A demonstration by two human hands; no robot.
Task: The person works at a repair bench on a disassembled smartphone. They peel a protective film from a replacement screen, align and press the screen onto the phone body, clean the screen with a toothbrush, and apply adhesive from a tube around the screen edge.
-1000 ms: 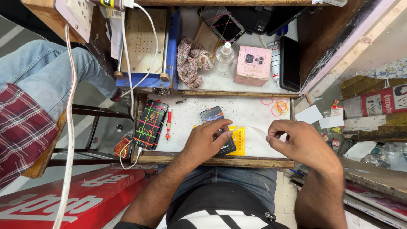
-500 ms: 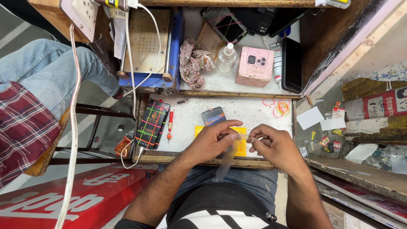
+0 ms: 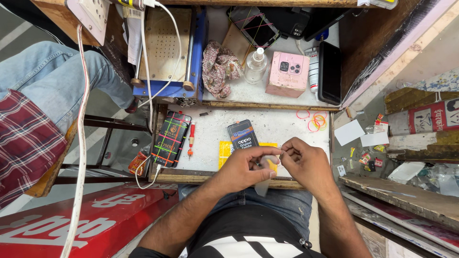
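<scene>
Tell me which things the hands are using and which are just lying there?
In use:
left hand
right hand
thin clear plastic strip
dark flat phone-part packet

Lying about:
red-handled screwdriver
coloured rubber bands
pink phone box
clear spray bottle

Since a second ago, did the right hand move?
Yes. The right hand has come in leftward, away from the coloured rubber bands, and now meets the left hand over the yellow pad.
</scene>
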